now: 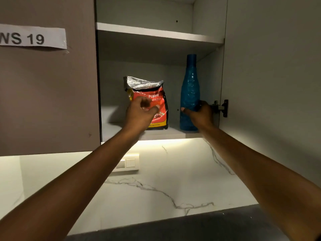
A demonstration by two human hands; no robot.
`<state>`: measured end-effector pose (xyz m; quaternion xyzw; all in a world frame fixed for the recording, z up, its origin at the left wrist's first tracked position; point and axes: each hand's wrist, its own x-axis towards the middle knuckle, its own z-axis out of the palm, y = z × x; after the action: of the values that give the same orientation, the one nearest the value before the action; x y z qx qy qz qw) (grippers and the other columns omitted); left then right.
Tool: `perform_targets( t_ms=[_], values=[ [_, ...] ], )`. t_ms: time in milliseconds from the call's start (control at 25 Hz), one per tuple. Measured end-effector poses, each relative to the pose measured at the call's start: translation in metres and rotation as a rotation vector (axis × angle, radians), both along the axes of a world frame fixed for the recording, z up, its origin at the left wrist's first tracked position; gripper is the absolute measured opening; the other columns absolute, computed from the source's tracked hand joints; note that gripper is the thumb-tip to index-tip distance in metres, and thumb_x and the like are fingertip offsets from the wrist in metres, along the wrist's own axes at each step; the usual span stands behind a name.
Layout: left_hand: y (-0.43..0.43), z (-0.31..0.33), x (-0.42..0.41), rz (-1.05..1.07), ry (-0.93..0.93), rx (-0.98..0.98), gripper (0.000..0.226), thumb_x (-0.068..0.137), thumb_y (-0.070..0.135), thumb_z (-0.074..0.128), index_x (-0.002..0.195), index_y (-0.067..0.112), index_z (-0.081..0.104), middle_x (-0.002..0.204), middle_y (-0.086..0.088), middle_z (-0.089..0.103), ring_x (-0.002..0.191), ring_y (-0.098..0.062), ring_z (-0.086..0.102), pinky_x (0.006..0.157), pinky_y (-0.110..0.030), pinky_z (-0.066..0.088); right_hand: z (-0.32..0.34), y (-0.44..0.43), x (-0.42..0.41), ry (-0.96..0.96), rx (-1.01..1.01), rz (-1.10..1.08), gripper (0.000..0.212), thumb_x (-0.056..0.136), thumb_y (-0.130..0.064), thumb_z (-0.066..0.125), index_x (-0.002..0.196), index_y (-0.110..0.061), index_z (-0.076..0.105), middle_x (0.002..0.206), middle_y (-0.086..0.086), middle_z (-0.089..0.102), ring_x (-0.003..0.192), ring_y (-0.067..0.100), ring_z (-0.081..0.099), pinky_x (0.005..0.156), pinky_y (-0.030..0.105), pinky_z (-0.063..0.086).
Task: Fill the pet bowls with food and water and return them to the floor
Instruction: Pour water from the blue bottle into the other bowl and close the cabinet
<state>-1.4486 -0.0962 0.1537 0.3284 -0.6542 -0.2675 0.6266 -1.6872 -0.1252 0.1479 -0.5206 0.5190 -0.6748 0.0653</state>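
A red puppy food bag (157, 101) with a torn silver top stands on the lower shelf of an open wall cabinet. A tall blue bottle (190, 87) stands to its right on the same shelf. My left hand (140, 112) reaches up in front of the bag with fingers spread, touching or just short of its front. My right hand (201, 113) wraps around the lower part of the bottle. No pet bowls are in view.
The cabinet's upper shelf (156, 33) is above. The open door (271, 75) hangs at the right with a hinge (221, 107). A closed door (48, 93) labelled "WS 19" is at the left. Below are a marble backsplash with a switch plate (127, 162) and a dark counter edge (191, 228).
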Motion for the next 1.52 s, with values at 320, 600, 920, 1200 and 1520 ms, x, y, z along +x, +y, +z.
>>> perform_targets(
  t_ms=[320,600,920,1200,1520],
  values=[
    [0.062,-0.010,-0.027,-0.295,-0.110,-0.035,0.078,0.092,0.048,0.077,0.157,0.022,0.044,0.151,-0.007,0.057,0.135,-0.020,0.060,0.097,-0.038,0.062,-0.030,0.118,0.042,0.020,-0.178,0.076,0.064,0.076,-0.038,0.097,0.129,-0.011,0.073,0.119,-0.005,0.081,0.103,0.005,0.079,0.093,0.031,0.066],
    [0.108,-0.096,0.000,-0.319,-0.180,-0.042,0.063,0.092,0.049,0.075,0.145,0.020,0.058,0.138,0.002,0.070,0.122,-0.010,0.071,0.090,-0.035,0.065,-0.164,0.194,0.058,0.096,0.120,0.116,0.078,0.073,-0.050,0.096,0.137,-0.013,0.072,0.126,-0.002,0.081,0.110,0.012,0.079,0.095,0.043,0.067],
    [0.148,-0.301,0.020,-0.352,0.039,0.626,0.037,0.095,0.029,0.078,0.129,0.020,0.066,0.120,-0.007,0.077,0.106,-0.022,0.079,0.079,-0.038,0.067,-0.335,0.261,0.065,0.294,0.566,0.268,0.089,0.075,-0.033,0.098,0.154,-0.028,0.057,0.133,-0.013,0.075,0.119,0.000,0.073,0.106,0.032,0.061],
    [0.185,-0.414,-0.010,-0.299,0.432,1.127,0.038,0.097,0.029,0.075,0.130,0.014,0.065,0.122,-0.008,0.078,0.100,-0.026,0.079,0.080,-0.040,0.066,-0.392,0.287,0.040,0.669,0.893,0.173,0.106,0.069,-0.044,0.094,0.163,-0.027,0.047,0.147,-0.001,0.071,0.129,0.014,0.071,0.112,0.038,0.056],
    [0.205,-0.468,-0.042,-0.281,0.577,1.329,0.027,0.102,0.023,0.069,0.126,0.009,0.065,0.123,-0.014,0.075,0.112,-0.037,0.074,0.078,-0.044,0.064,-0.401,0.299,0.021,0.971,1.101,0.120,0.103,0.076,-0.040,0.093,0.166,-0.028,0.042,0.145,0.001,0.072,0.126,0.021,0.072,0.106,0.040,0.059]
  ],
)
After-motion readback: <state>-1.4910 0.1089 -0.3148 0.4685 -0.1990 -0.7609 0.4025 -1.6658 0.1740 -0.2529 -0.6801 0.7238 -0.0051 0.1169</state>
